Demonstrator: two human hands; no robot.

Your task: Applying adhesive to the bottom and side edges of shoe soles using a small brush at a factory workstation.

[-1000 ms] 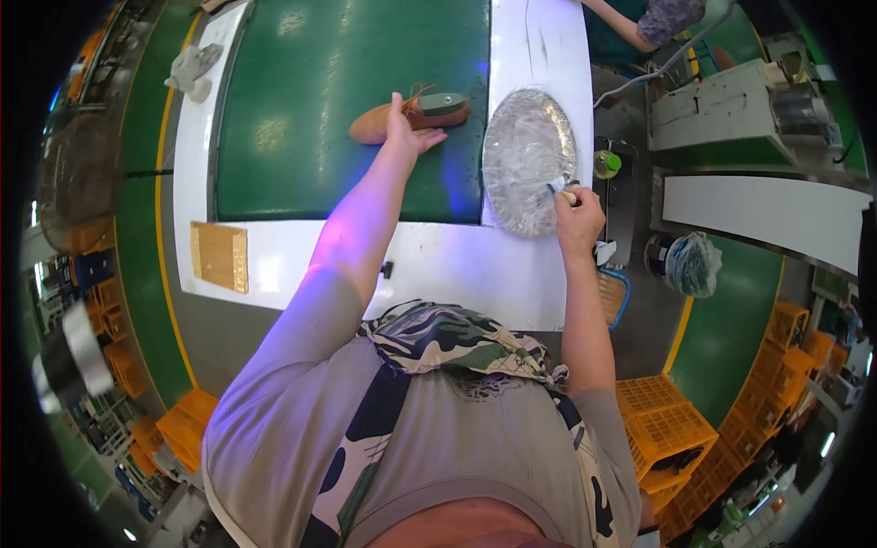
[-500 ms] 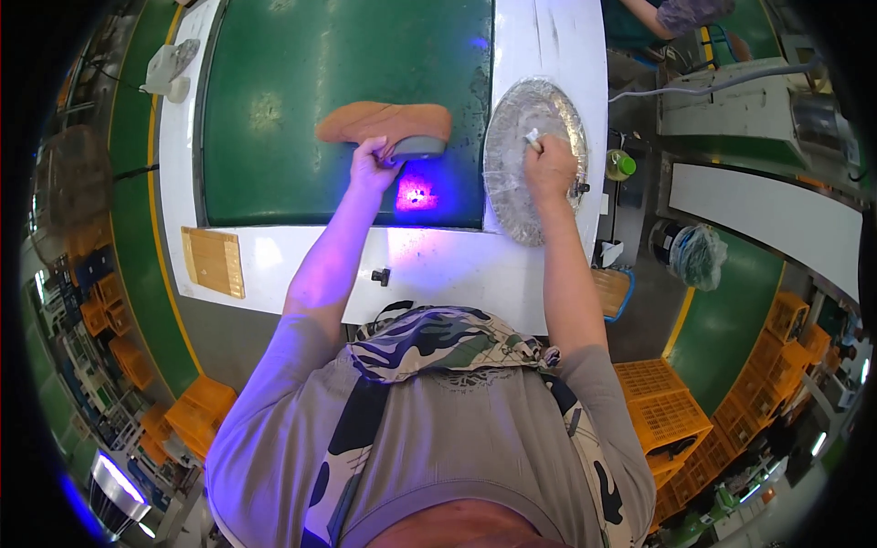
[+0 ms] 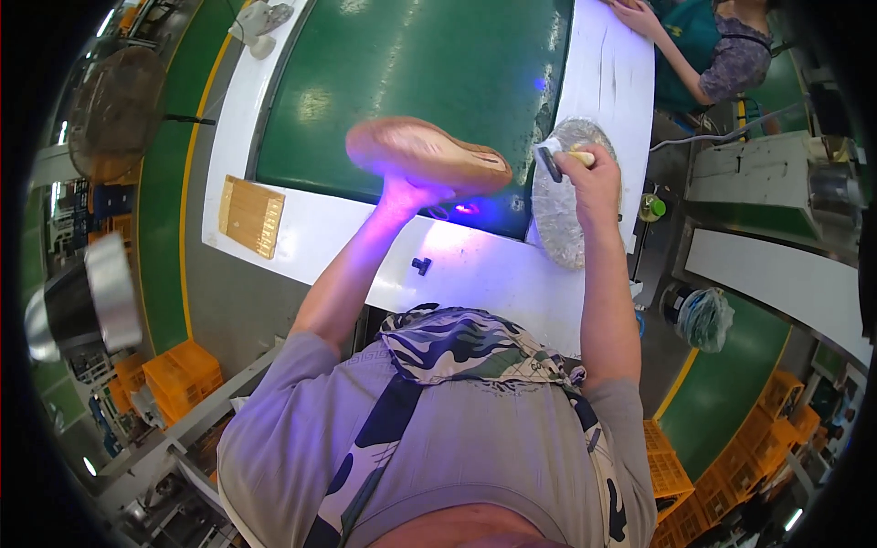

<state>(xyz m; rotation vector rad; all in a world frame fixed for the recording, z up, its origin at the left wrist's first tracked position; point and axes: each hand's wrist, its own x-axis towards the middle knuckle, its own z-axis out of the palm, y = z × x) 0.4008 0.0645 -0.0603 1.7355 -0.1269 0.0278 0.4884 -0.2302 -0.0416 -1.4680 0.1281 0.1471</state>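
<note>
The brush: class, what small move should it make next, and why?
Probably leftward, to the shoe: the right hand holds the brush by the plastic-covered oval tray, while the left hand holds the shoe with its underside toward the camera.

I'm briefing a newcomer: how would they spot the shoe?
Find the big green surface set in the white table. Over its near part, the left hand holds the tan shoe. Unlike the flat, rectangular brown board leftward, it is long and rounded.

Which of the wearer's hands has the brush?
The right hand grips the brush; the left hand holds the brown shoe instead.
</note>
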